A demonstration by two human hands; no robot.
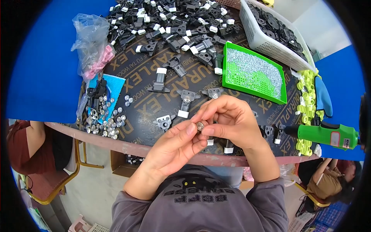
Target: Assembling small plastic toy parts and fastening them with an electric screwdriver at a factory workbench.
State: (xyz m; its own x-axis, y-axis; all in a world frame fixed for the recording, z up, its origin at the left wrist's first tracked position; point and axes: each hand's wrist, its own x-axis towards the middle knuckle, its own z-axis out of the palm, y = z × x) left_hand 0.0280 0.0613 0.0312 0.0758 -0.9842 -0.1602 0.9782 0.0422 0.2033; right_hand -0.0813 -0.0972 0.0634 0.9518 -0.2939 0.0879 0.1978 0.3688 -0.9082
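Observation:
Close to my body, above the table's near edge, my two hands meet at a small round metal part [199, 126], silvery with a ring-shaped face. My left hand [174, 143] pinches it from the left between thumb and fingers. From the other side, the thumb and fingertips of my right hand [234, 121] also grip it. Just beyond the hands lies a black plastic bracket [186, 98] with a white end and a metal part seated in its middle. Another black bracket [165, 122] rests by my left fingers. Similar brackets are partly hidden under my right hand.
A heap of black brackets [170, 29] covers the far table. Loose metal parts [110, 125] lie left, near a clear bag [88, 34]. To the right are a green tray [253, 95] of small screws, a white basket [253, 36], yellow-green pieces [305, 108] and a green power screwdriver [326, 136].

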